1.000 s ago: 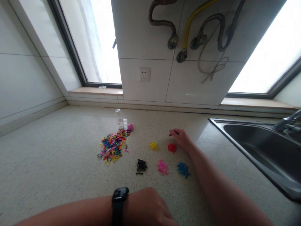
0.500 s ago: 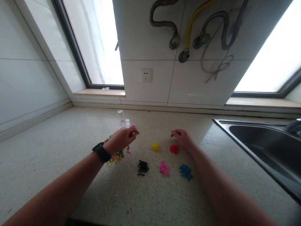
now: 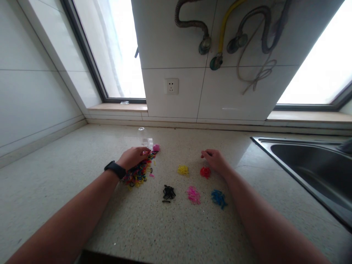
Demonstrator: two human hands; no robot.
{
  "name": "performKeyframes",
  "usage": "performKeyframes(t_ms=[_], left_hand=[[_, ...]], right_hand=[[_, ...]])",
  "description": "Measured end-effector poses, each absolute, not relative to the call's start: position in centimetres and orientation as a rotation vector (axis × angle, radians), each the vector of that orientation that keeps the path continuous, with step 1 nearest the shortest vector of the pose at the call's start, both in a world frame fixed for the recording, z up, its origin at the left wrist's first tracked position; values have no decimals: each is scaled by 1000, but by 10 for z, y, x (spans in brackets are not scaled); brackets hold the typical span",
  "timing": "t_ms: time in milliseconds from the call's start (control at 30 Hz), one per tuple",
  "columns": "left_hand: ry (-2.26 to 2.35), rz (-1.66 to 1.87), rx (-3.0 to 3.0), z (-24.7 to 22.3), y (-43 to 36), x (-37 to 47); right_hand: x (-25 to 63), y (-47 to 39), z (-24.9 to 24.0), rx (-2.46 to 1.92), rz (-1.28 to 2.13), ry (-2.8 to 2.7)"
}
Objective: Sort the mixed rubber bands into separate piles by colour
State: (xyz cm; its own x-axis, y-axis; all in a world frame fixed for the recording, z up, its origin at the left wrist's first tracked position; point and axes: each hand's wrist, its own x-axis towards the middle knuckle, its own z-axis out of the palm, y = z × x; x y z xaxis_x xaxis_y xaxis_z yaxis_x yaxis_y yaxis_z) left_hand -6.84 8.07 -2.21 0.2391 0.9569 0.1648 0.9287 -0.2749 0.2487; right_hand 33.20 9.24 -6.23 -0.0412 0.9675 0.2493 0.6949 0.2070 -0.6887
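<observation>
My left hand (image 3: 135,157), with a black watch at the wrist, is at the upper part of a mixed multicoloured pile (image 3: 139,174) of small bands, fingertips down at the pieces. What its fingers hold is too small to tell. My right hand (image 3: 214,159) rests on the counter just above the red pile (image 3: 205,172), its fingers curled together; anything in them is hidden. A yellow pile (image 3: 183,169) lies left of the red one. Nearer to me are a black pile (image 3: 168,192), a pink pile (image 3: 194,195) and a blue pile (image 3: 219,198).
A clear container (image 3: 143,137) and a pink item (image 3: 156,147) are behind the mixed pile. A steel sink (image 3: 308,161) is set in the counter at the right. The tiled wall behind has a socket (image 3: 171,86) and hoses.
My left hand has moved left and down onto the mixed pile, uncovering more of it. My right hand has stayed nearly in place. The camera view has shifted slightly.
</observation>
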Motion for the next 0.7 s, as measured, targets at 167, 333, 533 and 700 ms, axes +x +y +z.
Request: performKeyframes(t_ms=[167,333,533,700], left_hand=[[1823,389,2432,-23,81,-68],[1838,414,2439,-22,80,-68],[1856,474,2408,-21,80,-68],[1799,551,2378,-16,81,-68]], right_hand=[[332,93,-62,-1545,503,-1818],[331,91,-61,-1566,504,-1817],[332,92,-63,-1555,492,-1824],[333,93,-64,-1548,499,-1839]])
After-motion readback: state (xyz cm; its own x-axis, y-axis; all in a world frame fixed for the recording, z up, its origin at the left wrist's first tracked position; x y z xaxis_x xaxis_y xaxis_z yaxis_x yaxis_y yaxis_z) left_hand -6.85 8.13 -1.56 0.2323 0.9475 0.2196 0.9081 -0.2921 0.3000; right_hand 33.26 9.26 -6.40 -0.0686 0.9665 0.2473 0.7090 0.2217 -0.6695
